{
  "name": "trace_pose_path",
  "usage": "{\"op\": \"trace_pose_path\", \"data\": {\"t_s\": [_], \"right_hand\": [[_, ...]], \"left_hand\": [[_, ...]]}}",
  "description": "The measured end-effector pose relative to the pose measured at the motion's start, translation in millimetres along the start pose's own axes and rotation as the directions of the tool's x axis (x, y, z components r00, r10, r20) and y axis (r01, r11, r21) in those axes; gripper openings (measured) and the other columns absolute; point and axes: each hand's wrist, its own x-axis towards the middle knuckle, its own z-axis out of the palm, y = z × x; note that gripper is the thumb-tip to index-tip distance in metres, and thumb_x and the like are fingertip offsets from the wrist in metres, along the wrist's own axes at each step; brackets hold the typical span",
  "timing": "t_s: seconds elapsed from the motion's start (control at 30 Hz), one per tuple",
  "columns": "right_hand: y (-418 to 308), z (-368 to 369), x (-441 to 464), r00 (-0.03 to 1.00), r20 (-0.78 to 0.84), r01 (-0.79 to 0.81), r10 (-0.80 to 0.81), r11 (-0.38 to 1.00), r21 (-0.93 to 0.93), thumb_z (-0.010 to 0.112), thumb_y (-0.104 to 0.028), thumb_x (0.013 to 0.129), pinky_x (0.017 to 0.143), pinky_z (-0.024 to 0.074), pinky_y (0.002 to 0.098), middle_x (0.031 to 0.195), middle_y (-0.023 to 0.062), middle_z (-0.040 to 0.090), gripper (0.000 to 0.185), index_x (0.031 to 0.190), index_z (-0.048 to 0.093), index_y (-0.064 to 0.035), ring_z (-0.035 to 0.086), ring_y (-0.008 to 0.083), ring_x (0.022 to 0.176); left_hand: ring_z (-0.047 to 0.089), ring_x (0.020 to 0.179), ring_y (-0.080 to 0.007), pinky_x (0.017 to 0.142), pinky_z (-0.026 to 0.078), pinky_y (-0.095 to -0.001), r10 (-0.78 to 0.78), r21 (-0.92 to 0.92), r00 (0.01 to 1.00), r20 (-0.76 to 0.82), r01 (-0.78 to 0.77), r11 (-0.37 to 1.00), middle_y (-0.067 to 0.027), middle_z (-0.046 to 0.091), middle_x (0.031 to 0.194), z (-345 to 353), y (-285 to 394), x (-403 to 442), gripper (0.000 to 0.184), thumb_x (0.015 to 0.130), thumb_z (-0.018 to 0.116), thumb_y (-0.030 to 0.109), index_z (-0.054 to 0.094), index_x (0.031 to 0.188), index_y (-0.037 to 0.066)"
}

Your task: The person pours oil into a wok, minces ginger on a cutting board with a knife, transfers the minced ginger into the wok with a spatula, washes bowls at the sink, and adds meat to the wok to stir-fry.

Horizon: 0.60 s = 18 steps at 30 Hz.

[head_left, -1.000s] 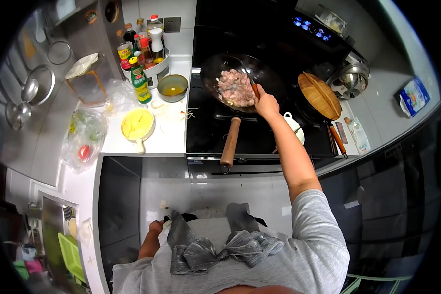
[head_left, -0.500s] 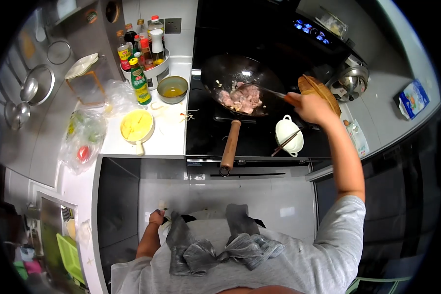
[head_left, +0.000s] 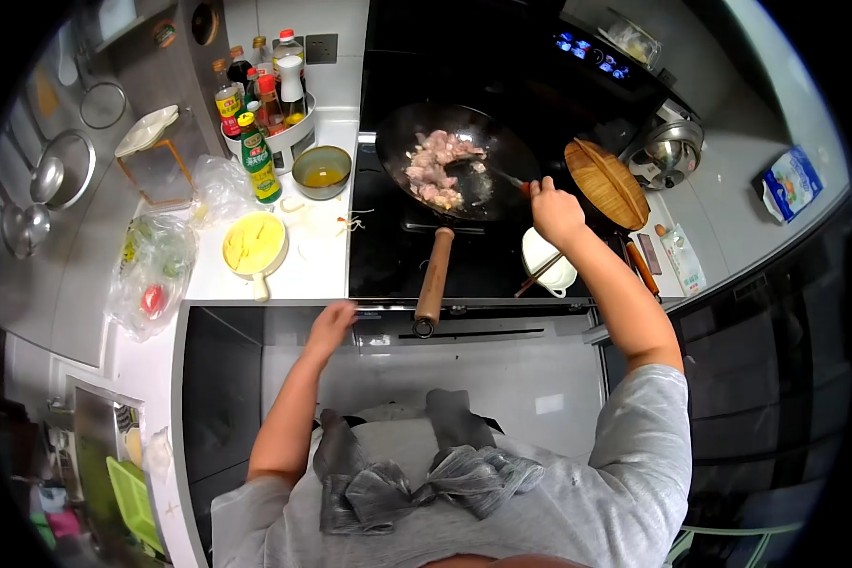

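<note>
My right hand [head_left: 556, 213] is closed round the handle of a spatula [head_left: 504, 176], whose blade is among the pieces of pinkish meat [head_left: 434, 168] in a black wok [head_left: 502, 142]. The meat is pale in places, with small bits among it. The wok's wooden handle [head_left: 434, 275] points toward me over the front edge of the stove. My left hand [head_left: 331, 329], slightly blurred, is raised at the counter's front edge, left of that handle. Its fingers are loosely stretched and hold nothing I can see. Beneath my right forearm is a white two-eared dish [head_left: 541, 248] with chopsticks [head_left: 538, 275] across it.
A wooden lid [head_left: 604, 185] and a steel pot [head_left: 667, 154] stand right of the wok. On the left counter are a bowl of yellowish liquid [head_left: 321, 172], a pan of yellow food [head_left: 255, 243], a green-labelled bottle [head_left: 259, 161] and a plastic bag [head_left: 151, 270].
My left hand has risen from beside my body to the counter edge. My right hand has shifted left with the spatula, and the meat now lies farther left and up in the wok.
</note>
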Motion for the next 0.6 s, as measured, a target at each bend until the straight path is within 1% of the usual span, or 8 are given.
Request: {"op": "trace_pose_path", "data": {"t_s": [0.1,0.17,0.23,0.27,0.33,0.43,0.53,0.6], "right_hand": [[23.2,-34.6,14.8,0.983,0.137,-0.141,0.125,0.983,0.117,0.049,-0.011,0.08,0.073,0.0508,0.0415,0.1,0.0204,0.06,0.025,0.1,0.058,0.0013,0.062,0.034,0.084],[52.5,-69.6,17.2,0.971,0.171,-0.188,0.169,0.977,0.1,0.055,-0.021,0.081,0.069,0.0503,0.0401,0.082,0.0192,0.064,0.025,0.082,0.064,0.0028,0.063,0.0317,0.08],[70.5,-96.1,29.1,0.825,0.493,-0.414,0.275,0.888,0.199,0.059,-0.03,0.083,0.06,0.0504,0.0359,0.069,0.0141,0.06,0.035,0.079,0.06,0.0042,0.062,0.0253,0.069],[75.0,-92.9,35.7,0.823,0.496,-0.417,0.277,0.888,0.196,0.059,-0.03,0.083,0.06,0.0504,0.0359,0.069,0.0141,0.06,0.035,0.079,0.06,0.0042,0.062,0.0253,0.069],[78.7,-73.7,49.7,0.735,0.65,-0.376,0.195,0.914,0.151,0.059,-0.038,0.083,0.051,0.047,0.0316,0.06,0.0085,0.05,0.043,0.072,0.056,0.0038,0.053,0.0197,0.054],[67.2,-7.1,72.3,0.755,0.634,-0.545,0.168,0.698,0.464,0.06,-0.037,0.083,0.047,0.043,0.0303,0.056,0.0069,0.046,0.041,0.07,0.055,0.0008,0.046,0.0179,0.048],[40.5,25.6,79.7,0.783,0.614,-0.504,0.096,0.677,0.537,0.061,-0.037,0.083,0.053,0.0455,0.032,0.064,0.0101,0.054,0.039,0.082,0.06,0.0023,0.054,0.0179,0.056],[36.9,41.1,77.0,0.966,0.256,-0.149,-0.017,0.776,0.613,0.056,-0.039,0.085,0.053,0.0473,0.0333,0.067,0.012,0.06,0.037,0.098,0.064,-0.0049,0.058,0.0205,0.056]], "left_hand": [[0.056,0.098,-0.025,0.08,0.048,-0.0381,0.029,-0.353,0.972,0.233,0.057,0.934,-0.0111,0.05,0.115,51.6,102.8,-20.0,0.042,0.094,0.042,0.034,0.033,0.125,0.008],[0.058,0.095,-0.0268,0.077,0.05,-0.0396,0.037,-0.507,0.889,0.457,0.226,0.832,-0.0125,0.046,0.119,73.2,126.7,-29.8,0.044,0.094,0.04,0.035,0.027,0.128,0.009],[0.059,0.09,-0.0242,0.07,0.052,-0.0337,0.012,-0.525,0.886,0.464,0.264,0.809,-0.0114,0.046,0.116,95.4,134.6,-34.2,0.044,0.094,0.041,0.034,0.027,0.128,0.009],[0.058,0.078,-0.0167,0.056,0.05,-0.0241,-0.01,-0.537,0.898,0.439,0.271,0.799,-0.0083,0.049,0.107,101.9,134.0,-30.2,0.045,0.093,0.044,0.03,0.026,0.128,0.009],[0.056,0.073,-0.014,0.05,0.046,-0.0209,0.008,-0.541,0.89,0.457,0.27,0.797,-0.0068,0.05,0.103,106.1,125.0,-23.3,0.045,0.093,0.046,0.028,0.026,0.128,0.009],[0.049,0.063,-0.0092,0.04,0.037,-0.0159,-0.008,-0.557,0.907,0.42,0.264,0.788,-0.0036,0.051,0.094,107.1,131.3,-26.5,0.046,0.09,0.051,0.023,0.027,0.128,0.01],[0.05,0.063,-0.0091,0.04,0.037,-0.0161,-0.033,-0.515,0.906,0.421,0.269,0.814,-0.0028,0.052,0.092,105.4,131.5,-24.7,0.048,0.09,0.053,0.022,0.027,0.128,0.01],[0.05,0.063,-0.0091,0.04,0.036,-0.0161,-0.044,-0.511,0.907,0.418,0.275,0.814,-0.0027,0.052,0.093,105.2,131.6,-25.7,0.048,0.09,0.053,0.022,0.027,0.128,0.01]]}}
